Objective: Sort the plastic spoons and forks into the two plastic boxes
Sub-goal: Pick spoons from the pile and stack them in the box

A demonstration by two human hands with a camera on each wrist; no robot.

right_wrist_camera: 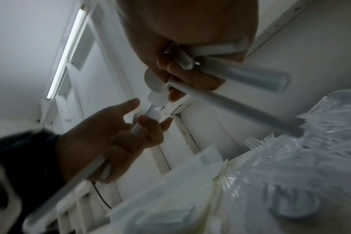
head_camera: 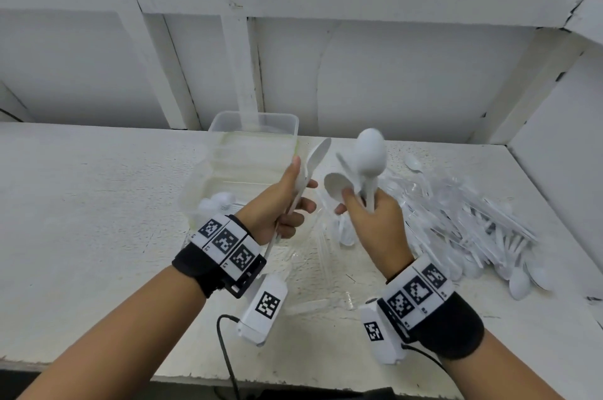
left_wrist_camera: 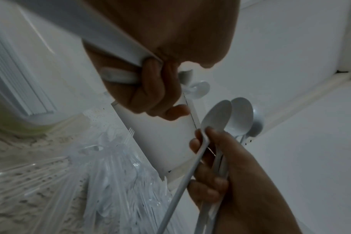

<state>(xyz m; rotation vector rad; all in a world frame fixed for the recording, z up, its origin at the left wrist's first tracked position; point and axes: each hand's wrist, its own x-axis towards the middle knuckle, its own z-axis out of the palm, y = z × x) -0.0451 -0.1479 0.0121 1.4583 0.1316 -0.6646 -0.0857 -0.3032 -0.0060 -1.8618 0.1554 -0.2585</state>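
Note:
My left hand [head_camera: 298, 192] grips the handle of one white plastic spoon [head_camera: 317, 155], bowl pointing up. Close to its right, my right hand [head_camera: 360, 205] holds a bunch of several white spoons [head_camera: 370, 154] upright by their handles. Both hands hover above the table in front of a clear plastic box [head_camera: 254, 117]. A second clear box [head_camera: 192, 185] just left of my left hand holds white spoons [head_camera: 217, 202]. In the left wrist view the bunched spoons [left_wrist_camera: 218, 114] stand in the right hand [left_wrist_camera: 236, 166]. In the right wrist view the left hand [right_wrist_camera: 118, 136] grips its spoon handle.
A big loose pile of white spoons and forks [head_camera: 473, 230] lies on the white table [head_camera: 81, 203] to the right, partly on clear plastic wrap [left_wrist_camera: 118, 182]. White wall panels rise behind the boxes. The table's front edge runs under my forearms.

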